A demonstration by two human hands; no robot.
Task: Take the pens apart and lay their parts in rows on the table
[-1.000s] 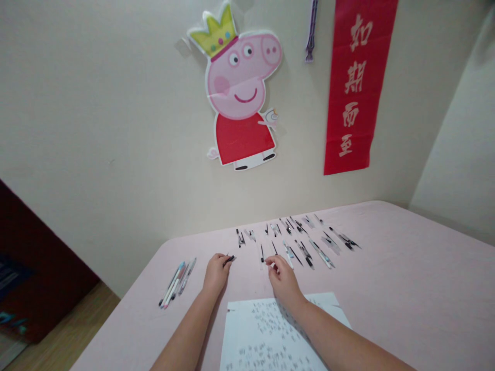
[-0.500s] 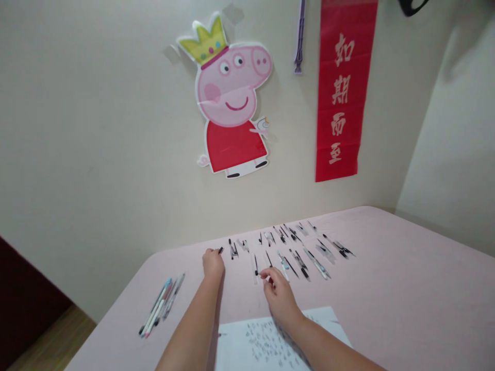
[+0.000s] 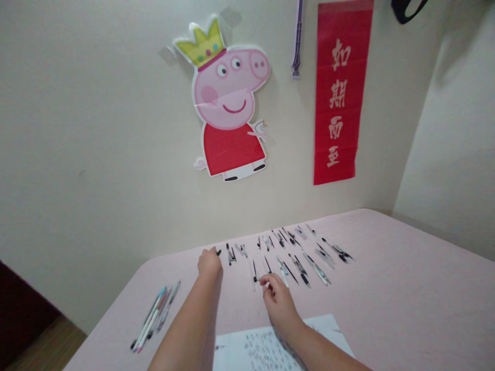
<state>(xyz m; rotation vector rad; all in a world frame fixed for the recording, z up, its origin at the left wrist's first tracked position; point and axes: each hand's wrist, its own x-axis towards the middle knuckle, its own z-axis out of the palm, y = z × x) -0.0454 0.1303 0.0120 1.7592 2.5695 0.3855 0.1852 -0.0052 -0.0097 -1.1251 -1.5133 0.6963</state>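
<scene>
My left hand (image 3: 210, 262) is closed at the far left end of the spread-out pen parts. A small black piece (image 3: 218, 252), which looks like a pen cap, pokes out past its fingers. Curled with thumb and fingertips close together, my right hand (image 3: 277, 299) rests beside a thin pen refill (image 3: 254, 270) and a clear pen barrel (image 3: 252, 281). Whatever its fingers may pinch is too small to make out. To the left hand's right lies a group of dark pen parts (image 3: 231, 254). More taken-apart pens (image 3: 299, 268) lie in two rows further right.
A bundle of whole pens (image 3: 154, 319) lies on the left of the pink-covered table (image 3: 406, 299). Under my right forearm is a sheet of paper with handwriting (image 3: 266, 350). The wall behind carries a cartoon pig cutout (image 3: 234, 144) and a red banner (image 3: 340, 123).
The view has tilted and shifted slightly, so the table sits a little lower in it. Both hands keep nearly the same places and grips among the pen parts.
</scene>
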